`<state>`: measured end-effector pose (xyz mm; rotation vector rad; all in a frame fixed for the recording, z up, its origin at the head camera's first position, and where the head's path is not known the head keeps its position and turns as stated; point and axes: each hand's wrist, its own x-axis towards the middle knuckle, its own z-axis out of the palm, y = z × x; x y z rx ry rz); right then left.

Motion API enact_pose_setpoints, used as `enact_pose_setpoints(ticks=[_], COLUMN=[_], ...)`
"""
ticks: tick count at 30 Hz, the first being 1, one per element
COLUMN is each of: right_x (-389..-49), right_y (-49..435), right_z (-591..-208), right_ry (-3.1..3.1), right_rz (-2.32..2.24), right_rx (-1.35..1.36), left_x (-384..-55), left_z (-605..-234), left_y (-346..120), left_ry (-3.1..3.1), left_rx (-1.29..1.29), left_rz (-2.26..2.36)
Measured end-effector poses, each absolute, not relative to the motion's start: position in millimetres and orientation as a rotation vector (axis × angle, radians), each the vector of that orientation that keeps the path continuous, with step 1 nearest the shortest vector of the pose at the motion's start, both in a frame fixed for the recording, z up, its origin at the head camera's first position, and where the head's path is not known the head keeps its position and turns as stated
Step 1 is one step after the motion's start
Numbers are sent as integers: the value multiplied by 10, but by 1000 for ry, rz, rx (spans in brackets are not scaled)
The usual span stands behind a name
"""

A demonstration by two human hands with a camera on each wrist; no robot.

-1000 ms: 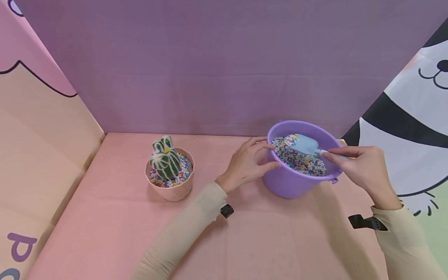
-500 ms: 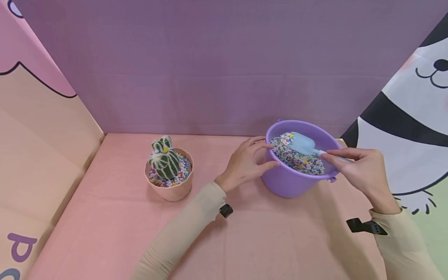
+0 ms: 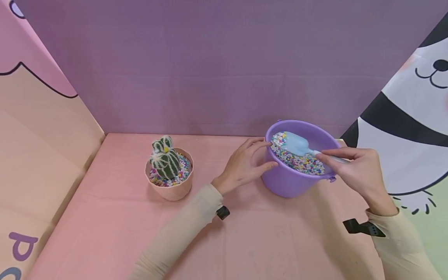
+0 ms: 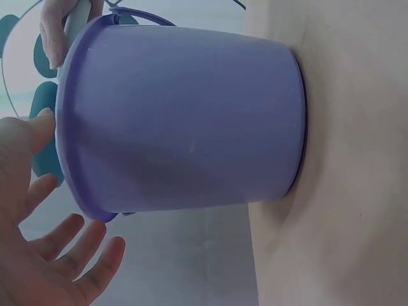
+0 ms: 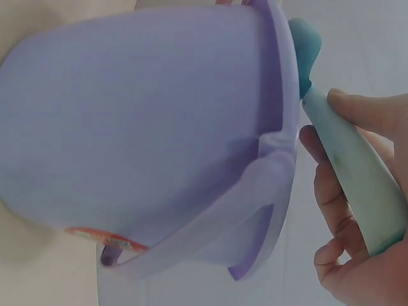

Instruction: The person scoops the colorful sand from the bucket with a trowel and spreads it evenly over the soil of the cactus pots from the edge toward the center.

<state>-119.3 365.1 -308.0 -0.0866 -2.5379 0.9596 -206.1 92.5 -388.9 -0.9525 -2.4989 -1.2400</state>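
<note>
In the head view, a purple bucket (image 3: 285, 186) holds small multicoloured pebbles (image 3: 309, 165). My right hand (image 3: 360, 169) grips a light blue toy shovel (image 3: 296, 144) by its handle, over the bucket's right rim. The blade lies inside, low over the pebbles, with white and coloured pebbles at its tip. From the right wrist view, thumb and fingers wrap round the pale shovel handle (image 5: 357, 172). My left hand (image 3: 243, 167) is at the bucket's left rim with fingers spread and loosely bent; the left wrist view shows them beside the rim, not wrapped round it.
A peach pot (image 3: 175, 192) with a striped green cactus (image 3: 167, 163) and coloured pebbles stands left on the pink tabletop (image 3: 245, 241). Behind the table rises a purple backdrop (image 3: 224, 70). A panda-printed panel (image 3: 413, 140) is at the right. The bucket's handle (image 5: 210, 223) hangs down outside.
My right hand has moved slightly left, pushing the shovel blade toward the bucket's left side. The left hand has shifted slightly left. Bucket and cactus pot look almost unchanged.
</note>
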Motion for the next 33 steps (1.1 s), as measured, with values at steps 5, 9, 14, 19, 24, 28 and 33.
enact_pose_setpoints(ticks=[5,9,14,19,24,28,33], right_x=[-1190,-1182,-1189,-1193,-1219,-1242,-1270], right_y=[3597,3547,3504,3466,3407,3368,3309], right_z=[-3057,-3054,-3092,-3103,-3114,-3134,-3145], right_ry=[-2546,-2552,-2557,-2558,-2545,-2546,-2537], right_rz=[968,1007,1027,995,966,952,966], right_rx=[-71,-58,-12,12,30,39,65], left_x=[-2035,-2021,-1997,-1986,-1984,-1973,-1933], left_z=[-3878,-3874,-3868,-3892,-3908,-3916,-3925], left_y=[878,836,774,705,638,600,497], left_ry=[-2498,-2488,-2486,-2452,-2432,-2446,-2455], left_rx=[-951,-957,-960,-958,-969,-976,-981], left_rz=[-1222,-1202,-1188,-1199,-1211,-1192,-1148])
